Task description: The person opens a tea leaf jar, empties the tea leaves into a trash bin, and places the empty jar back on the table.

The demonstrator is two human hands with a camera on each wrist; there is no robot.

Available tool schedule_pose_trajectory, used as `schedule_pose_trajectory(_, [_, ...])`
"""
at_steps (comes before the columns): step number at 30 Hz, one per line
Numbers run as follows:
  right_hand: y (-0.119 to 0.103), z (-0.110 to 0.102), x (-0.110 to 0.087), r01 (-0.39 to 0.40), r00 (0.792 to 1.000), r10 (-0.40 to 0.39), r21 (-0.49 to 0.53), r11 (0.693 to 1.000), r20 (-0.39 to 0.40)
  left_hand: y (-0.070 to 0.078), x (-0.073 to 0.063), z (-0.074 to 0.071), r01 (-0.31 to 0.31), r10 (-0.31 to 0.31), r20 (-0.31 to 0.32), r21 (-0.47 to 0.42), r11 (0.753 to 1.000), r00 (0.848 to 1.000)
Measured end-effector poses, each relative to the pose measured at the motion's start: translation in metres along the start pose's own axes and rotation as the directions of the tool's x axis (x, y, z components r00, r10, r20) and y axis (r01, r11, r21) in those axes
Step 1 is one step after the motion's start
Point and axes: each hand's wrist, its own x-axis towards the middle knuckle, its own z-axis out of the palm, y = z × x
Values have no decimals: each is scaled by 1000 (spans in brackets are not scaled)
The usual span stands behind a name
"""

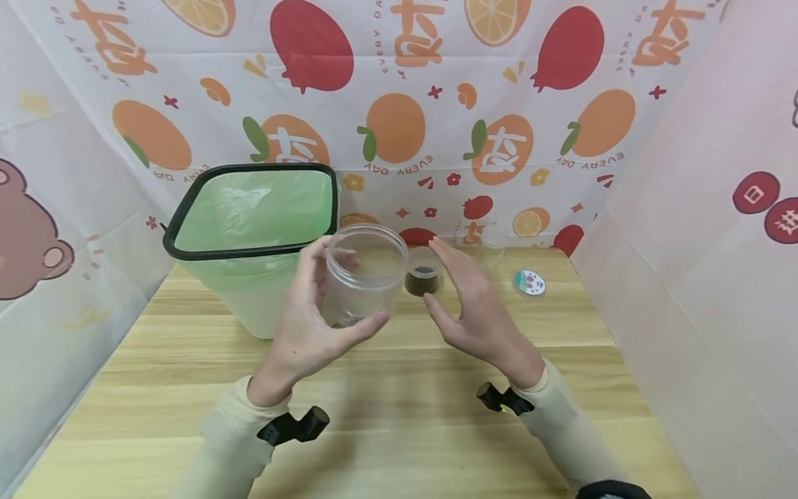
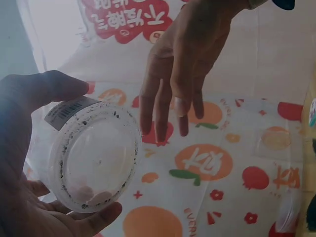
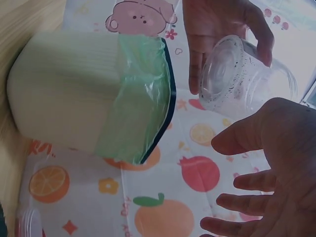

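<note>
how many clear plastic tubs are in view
2 for certain: one tub gripped in the left hand, and a second tub with dark contents on the table. A faint clear shape to its right may be another; I can't tell.

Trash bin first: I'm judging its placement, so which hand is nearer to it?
Left. In the head view, the left hand, holding the clear jar, is just right of the trash bin; the right hand is farther right, beyond the jar.
</note>
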Motion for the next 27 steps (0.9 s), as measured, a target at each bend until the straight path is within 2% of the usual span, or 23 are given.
schedule_pose_trajectory(5, [5, -10, -15, -48, 999, 48, -23, 999, -5, -8, -6, 17, 11, -11, 55, -4, 1000, 998])
schedule_pose_trajectory(11, [11, -19, -31, -71, 997, 70, -57, 996, -18, -19, -15, 40, 60, -62, 107, 22, 998, 992])
schedule_pose_trajectory(15, [17, -30, -37, -74, 996, 70, -84, 994, -56, -25, -13, 53, 33, -35, 151, 13, 999, 988])
schedule_pose_trajectory(19, [25, -37, -47, -113, 991, 105, -105, 988, -80, -33, -12, 63, 10, -19, 169, 53, 999, 986])
schedule_pose_trajectory(23, [35, -41, -59, -155, 986, 147, -123, 980, -74, -45, -14, 75, 38, -59, 198, 111, 993, 978])
schedule_pose_trajectory(27, [46, -44, -67, -178, 983, 169, -145, 973, -77, -58, -12, 89, 63, -91, 239, 123, 990, 967])
